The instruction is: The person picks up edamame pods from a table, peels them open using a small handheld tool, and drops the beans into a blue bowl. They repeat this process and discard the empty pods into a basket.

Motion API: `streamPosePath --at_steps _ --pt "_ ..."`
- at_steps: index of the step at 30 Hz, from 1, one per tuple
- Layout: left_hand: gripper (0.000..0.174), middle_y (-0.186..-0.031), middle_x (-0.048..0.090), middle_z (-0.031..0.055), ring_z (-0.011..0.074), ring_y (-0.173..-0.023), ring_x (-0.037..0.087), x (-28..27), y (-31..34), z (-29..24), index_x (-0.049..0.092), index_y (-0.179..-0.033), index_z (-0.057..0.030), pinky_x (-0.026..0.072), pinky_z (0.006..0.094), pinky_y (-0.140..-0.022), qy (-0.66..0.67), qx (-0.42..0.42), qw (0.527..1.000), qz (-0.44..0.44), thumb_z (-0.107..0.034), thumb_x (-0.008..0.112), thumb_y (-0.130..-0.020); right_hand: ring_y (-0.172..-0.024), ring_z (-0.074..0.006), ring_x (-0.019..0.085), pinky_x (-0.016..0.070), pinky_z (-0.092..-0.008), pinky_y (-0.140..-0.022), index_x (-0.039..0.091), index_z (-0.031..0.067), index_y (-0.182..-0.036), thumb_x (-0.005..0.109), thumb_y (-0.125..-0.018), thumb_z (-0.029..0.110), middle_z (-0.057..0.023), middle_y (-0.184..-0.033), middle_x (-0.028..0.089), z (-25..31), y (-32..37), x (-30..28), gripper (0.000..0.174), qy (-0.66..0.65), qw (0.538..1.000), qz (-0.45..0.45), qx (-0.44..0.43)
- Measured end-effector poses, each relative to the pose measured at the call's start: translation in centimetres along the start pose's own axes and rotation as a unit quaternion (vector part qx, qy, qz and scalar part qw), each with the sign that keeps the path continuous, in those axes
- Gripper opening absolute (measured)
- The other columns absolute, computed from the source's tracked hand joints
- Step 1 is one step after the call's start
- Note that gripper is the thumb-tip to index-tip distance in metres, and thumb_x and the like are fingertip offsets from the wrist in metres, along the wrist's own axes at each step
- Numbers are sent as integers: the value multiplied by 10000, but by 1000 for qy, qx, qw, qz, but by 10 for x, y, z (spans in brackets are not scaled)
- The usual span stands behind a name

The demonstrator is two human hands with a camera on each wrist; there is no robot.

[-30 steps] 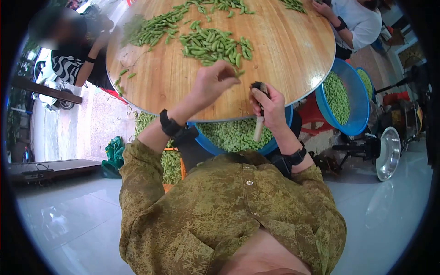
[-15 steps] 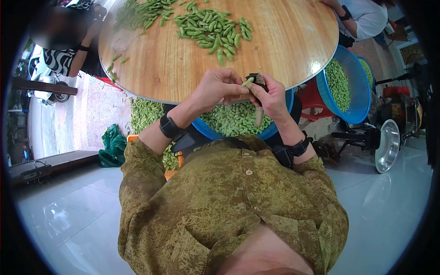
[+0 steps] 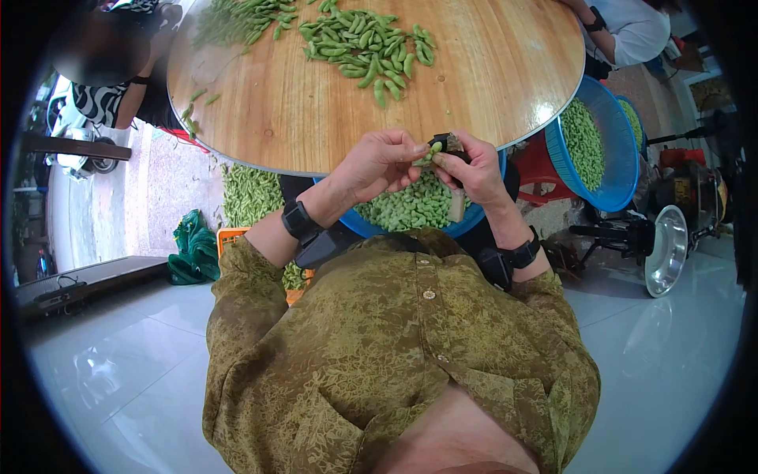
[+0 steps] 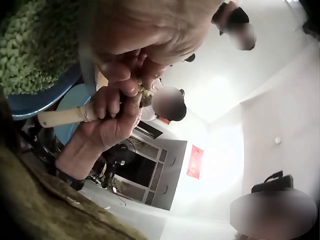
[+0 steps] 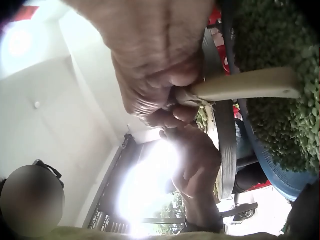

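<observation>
Above the near table edge, my left hand [image 3: 383, 164] pinches a green soybean pod [image 3: 435, 148] between thumb and fingers. Close against it, my right hand [image 3: 475, 170] has its thumb at the pod. The right fingers also grip a tool with a pale, flat handle [image 5: 250, 86] that points down toward my lap. A black piece [image 3: 440, 141] shows at the top of that grip; the tool's working end is hidden by fingers. Shelled green beans [image 3: 403, 207] fill a blue basin [image 3: 467, 226] below both hands.
On the round wooden table [image 3: 316, 126] lies a pile of unshelled pods [image 3: 359, 43]. Another blue basin [image 3: 624, 178] of beans stands at the right. An orange crate [image 3: 229, 235] and a green bag [image 3: 194, 249] are at the left. Other people sit around the table.
My left hand has come back from the pods on the table, bringing one pod to my right hand. Both hands now meet at it. The head view has shifted slightly.
</observation>
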State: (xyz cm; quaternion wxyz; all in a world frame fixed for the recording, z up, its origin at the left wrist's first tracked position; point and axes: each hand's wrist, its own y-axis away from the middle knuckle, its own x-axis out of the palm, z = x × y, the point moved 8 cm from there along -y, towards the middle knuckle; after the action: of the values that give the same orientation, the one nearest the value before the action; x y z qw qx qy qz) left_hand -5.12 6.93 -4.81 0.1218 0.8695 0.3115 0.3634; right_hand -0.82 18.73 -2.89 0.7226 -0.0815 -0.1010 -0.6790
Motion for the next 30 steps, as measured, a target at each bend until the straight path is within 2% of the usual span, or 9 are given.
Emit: streamPosePath --at_steps 7,10,16,18,19,23,26,28,30 --pt "164 -625 612 57 97 -474 549 7 1 10 605 -834 -36 388 214 -367 -29 8 999 30 -179 611 -912 -493 -38 429 317 -195 -433 578 7 -957 583 -878 40 12 -635 519 -13 9 -7 85 -2 1000 6 31" --pt "160 -638 626 63 89 -470 563 8 2 9 600 -851 -25 414 203 -373 -87 33 996 -5 -168 590 -922 -494 -37 434 315 -192 -432 572 7 -936 558 -879 47 11 -637 518 -18 12 -8 71 -38 998 -6 51" --pt "141 -658 639 74 112 -544 601 16 11 5 597 -862 3 464 231 -458 -321 41 946 -2 -129 583 -909 -493 -41 433 328 -207 -439 568 10 -864 541 -854 64 22 -598 499 -15 17 -5 61 77 994 -22 74" --pt "151 -638 614 96 126 -557 594 35 26 -17 588 -863 11 462 283 -494 -565 295 769 -51 -129 642 -853 -492 -48 432 338 -231 -441 552 2 -796 549 -810 70 20 -563 482 -17 16 -6 69 172 982 -14 77" --pt "229 -706 618 187 316 -629 626 32 26 -14 578 -888 27 486 394 -573 -532 268 800 -71 -148 674 -776 -492 -48 432 338 -231 -441 552 2 -796 549 -810 70 20 -563 482 -16 17 -6 69 171 982 -12 78" --pt "199 -676 606 176 318 -615 617 32 29 -13 571 -850 16 482 386 -554 -501 285 813 -79 -137 675 -780 -492 -55 441 351 -249 -442 526 -7 -738 548 -772 77 7 -540 471 -7 18 -7 94 201 976 0 80" --pt "176 -640 579 159 325 -598 602 25 28 -6 569 -853 0 478 385 -545 -548 210 804 -89 -117 676 -777 -467 -55 454 355 -239 -424 514 2 -714 542 -786 62 7 -530 482 -6 21 -5 97 207 975 20 78" --pt "121 -675 596 98 199 -565 590 31 40 -18 595 -887 -10 473 295 -533 -531 344 764 -125 -46 668 -798 -442 -53 458 355 -228 -406 505 11 -702 535 -803 44 10 -524 492 -4 21 -4 110 213 974 23 73" --pt "134 -714 607 102 195 -583 596 35 42 -20 599 -910 -8 475 292 -536 -530 403 739 -105 -33 664 -796 -447 -53 466 359 -228 -407 507 7 -697 547 -800 52 5 -534 507 -1 23 1 119 217 974 18 58"
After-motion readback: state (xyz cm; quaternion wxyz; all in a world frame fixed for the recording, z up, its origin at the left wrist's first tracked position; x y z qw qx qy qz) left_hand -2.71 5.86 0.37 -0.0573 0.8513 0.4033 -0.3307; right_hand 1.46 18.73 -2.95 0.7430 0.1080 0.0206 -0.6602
